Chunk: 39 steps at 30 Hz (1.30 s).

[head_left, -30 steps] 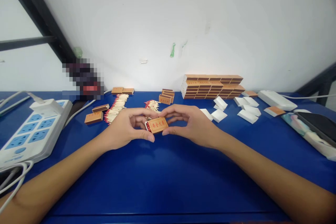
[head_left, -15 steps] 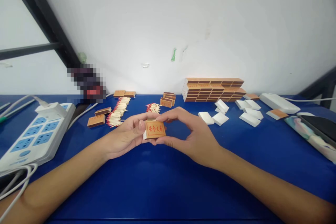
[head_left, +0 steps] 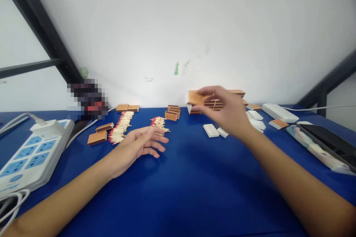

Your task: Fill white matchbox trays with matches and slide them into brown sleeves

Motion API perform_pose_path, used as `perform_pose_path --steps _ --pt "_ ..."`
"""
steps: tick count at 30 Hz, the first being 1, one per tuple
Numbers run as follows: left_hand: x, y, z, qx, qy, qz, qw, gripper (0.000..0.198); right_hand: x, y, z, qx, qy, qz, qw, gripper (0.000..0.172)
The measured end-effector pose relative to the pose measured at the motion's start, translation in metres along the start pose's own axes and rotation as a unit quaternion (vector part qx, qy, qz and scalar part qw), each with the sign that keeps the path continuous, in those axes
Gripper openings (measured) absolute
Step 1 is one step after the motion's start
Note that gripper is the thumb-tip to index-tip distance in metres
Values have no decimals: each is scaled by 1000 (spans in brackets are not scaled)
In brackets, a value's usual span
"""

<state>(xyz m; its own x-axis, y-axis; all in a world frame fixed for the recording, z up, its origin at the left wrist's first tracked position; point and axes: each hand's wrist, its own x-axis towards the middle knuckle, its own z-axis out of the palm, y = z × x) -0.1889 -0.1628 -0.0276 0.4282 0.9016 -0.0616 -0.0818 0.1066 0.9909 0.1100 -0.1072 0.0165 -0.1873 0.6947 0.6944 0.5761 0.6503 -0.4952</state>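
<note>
My right hand (head_left: 222, 109) grips an orange matchbox (head_left: 195, 97) by its right end, both slightly blurred. It is held up in front of the stack of matchboxes (head_left: 236, 92) against the wall, hiding much of that stack. Whether the held box touches the stack, I cannot tell. With fingers apart and nothing in them, my left hand (head_left: 139, 146) hovers over the blue table. Just beyond it lie a long row of red-tipped matches (head_left: 121, 127) and a smaller heap of matches (head_left: 159, 122). Several matchboxes (head_left: 172, 113) stand on edge behind the heap.
White matchbox trays (head_left: 211, 130) lie below and right of my right hand. A power strip (head_left: 41, 152) with cables takes up the left side. More matchboxes (head_left: 97, 138) lie left of the matches. At right are a white adapter (head_left: 280, 113), an orange sleeve (head_left: 278, 124) and a phone (head_left: 328, 140).
My left hand has let go of the matchbox and its fingers have spread. My right hand has carried the box up and right, to the stack. The view has shifted slightly.
</note>
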Motion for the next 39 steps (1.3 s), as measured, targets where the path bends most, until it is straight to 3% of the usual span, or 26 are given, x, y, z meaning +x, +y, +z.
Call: perform_pose_path --steps 2,4,6,8,12,19,24,29,31,34,36,39 --pt "0 2 -1 15 3 -8 1000 53 14 34 -31 -54 70 46 995 39" --pt "-1 4 0 20 -7 -13 1000 52 20 68 -62 -99 88 104 986 39" --pt "-3 6 1 20 -18 -14 1000 51 17 98 -87 -141 11 179 974 31" --pt "-4 7 2 21 -25 -14 999 49 12 122 -101 -172 -29 201 964 25" --pt "-3 6 1 29 -28 -15 999 46 5 149 -104 -159 -34 191 968 19" --pt "-3 6 0 46 -33 -26 998 45 6 163 -84 -158 -29 163 974 19" --pt "-2 7 -2 45 -28 -25 998 43 7 159 -77 -255 -19 108 961 19" --pt "-2 9 -1 68 -20 -27 997 46 12 114 -72 -298 -40 96 949 19" --pt "-2 10 -1 82 -17 -27 996 46 12 88 -64 -241 -127 113 956 29" --pt "0 10 -3 104 -2 -18 994 43 7 56 -48 -180 -299 147 926 41" --pt "1 10 -4 125 15 -12 992 41 2 45 -37 -204 -364 164 894 42" --pt "3 11 -5 139 27 -17 990 41 -6 37 -22 -254 -409 165 861 33"
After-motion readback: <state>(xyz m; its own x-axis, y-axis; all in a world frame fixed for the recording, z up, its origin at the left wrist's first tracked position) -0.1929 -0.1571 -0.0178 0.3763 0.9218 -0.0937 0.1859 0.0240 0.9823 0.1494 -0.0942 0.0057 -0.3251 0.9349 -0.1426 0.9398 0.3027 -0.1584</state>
